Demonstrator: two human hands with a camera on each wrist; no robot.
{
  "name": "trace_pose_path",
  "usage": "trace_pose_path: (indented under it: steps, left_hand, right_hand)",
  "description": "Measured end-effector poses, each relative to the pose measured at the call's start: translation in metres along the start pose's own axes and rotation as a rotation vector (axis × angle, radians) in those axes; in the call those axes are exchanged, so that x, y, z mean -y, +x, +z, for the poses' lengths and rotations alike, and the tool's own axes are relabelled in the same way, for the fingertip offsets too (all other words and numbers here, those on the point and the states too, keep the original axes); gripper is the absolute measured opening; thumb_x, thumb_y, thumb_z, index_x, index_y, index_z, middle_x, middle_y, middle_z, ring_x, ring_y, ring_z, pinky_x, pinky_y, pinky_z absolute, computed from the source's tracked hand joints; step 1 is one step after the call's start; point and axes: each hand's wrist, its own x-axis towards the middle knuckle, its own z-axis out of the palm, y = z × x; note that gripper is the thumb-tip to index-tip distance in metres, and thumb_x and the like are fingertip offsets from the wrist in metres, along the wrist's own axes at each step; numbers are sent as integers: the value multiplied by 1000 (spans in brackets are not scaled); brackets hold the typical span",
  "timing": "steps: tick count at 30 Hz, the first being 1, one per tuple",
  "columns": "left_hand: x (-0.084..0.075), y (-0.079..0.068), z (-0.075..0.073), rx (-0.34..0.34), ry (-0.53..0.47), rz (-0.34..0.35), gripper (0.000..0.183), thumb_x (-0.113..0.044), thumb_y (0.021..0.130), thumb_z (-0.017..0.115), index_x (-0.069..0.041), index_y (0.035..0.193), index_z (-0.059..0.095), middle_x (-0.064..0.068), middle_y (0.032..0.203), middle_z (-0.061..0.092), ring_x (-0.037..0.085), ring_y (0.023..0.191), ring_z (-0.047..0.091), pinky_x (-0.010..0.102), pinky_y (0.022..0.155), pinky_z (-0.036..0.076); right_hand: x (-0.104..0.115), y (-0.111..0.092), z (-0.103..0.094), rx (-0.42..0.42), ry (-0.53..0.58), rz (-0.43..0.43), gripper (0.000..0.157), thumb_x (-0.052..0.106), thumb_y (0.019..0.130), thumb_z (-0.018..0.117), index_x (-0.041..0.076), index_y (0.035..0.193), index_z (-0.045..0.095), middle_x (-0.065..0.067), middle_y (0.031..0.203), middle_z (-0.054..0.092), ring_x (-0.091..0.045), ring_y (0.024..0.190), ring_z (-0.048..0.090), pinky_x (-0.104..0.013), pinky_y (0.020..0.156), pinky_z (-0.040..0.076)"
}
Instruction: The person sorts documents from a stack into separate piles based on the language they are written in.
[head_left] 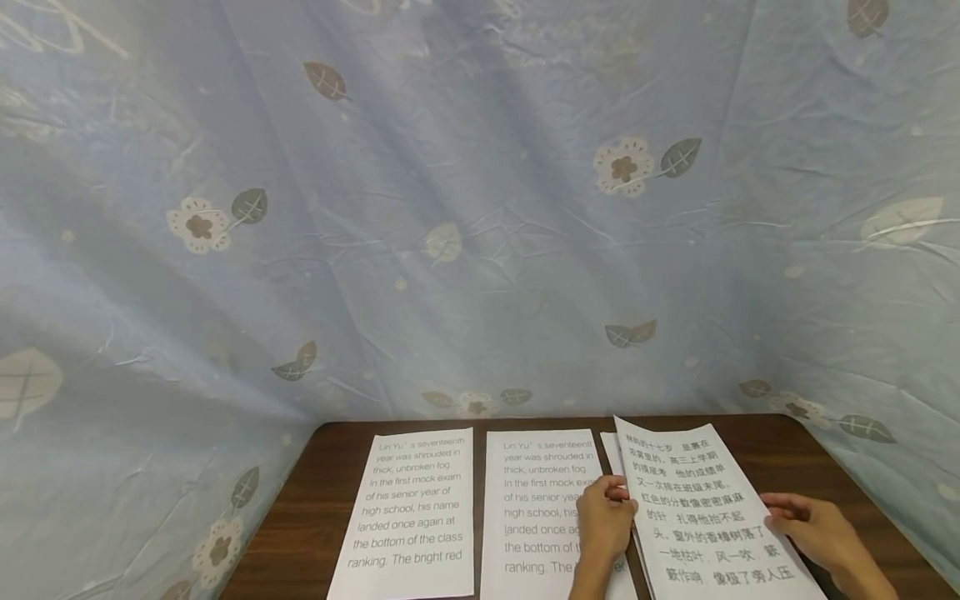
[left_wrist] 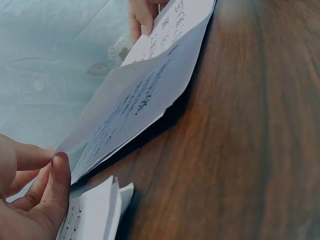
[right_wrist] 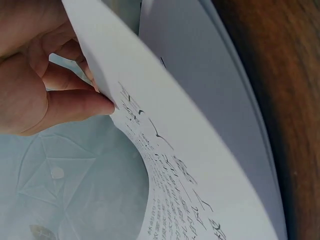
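Observation:
A sheet of paper with printed Chinese text [head_left: 701, 500] is lifted and slightly bowed above a stack of pages [right_wrist: 195, 55] at the right of the table. My left hand [head_left: 606, 518] pinches its left edge between thumb and fingers. On the opposite side, my right hand [head_left: 819, 532] pinches the right edge, with the thumb against the printed face in the right wrist view. Under the raised sheet, the left wrist view shows another page with printed text [left_wrist: 125, 112]. My left forearm passes over the middle English-text stack [head_left: 536, 508] and hides part of its lines.
Another English-text stack [head_left: 412, 508] lies at the left of the dark wooden table [head_left: 292, 517]. A pale blue curtain [head_left: 480, 250] with leaves and flowers hangs behind the table and along its sides.

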Motion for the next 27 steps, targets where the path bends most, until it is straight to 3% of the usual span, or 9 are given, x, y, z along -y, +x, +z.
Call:
trace_pose_path:
  steps: [6, 14, 27]
  left_hand:
    - [-1, 0, -1, 2, -6, -9, 32, 5, 76, 75, -11, 103, 73, -2, 81, 64, 6, 59, 61, 17, 47, 50]
    - [-5, 2, -8, 2, 13, 2, 29, 0, 78, 77, -6, 107, 71, -4, 81, 62, 6, 53, 59, 17, 46, 50]
    - [-7, 3, -16, 4, 20, -7, 28, -2, 79, 77, -5, 106, 72, -3, 83, 63, 6, 56, 60, 18, 47, 52]
  right_hand:
    - [1, 1, 1, -11, -56, -15, 57, 26, 89, 72, -8, 132, 56, -10, 106, 70, -10, 81, 60, -24, 65, 47]
    - [2, -1, -3, -42, -171, -45, 55, 36, 92, 68, -3, 130, 60, -11, 107, 73, -13, 87, 64, -37, 71, 50]
    - [12, -2, 5, -30, -120, -42, 55, 35, 95, 64, -4, 133, 57, -11, 107, 71, -10, 77, 65, -26, 62, 50]
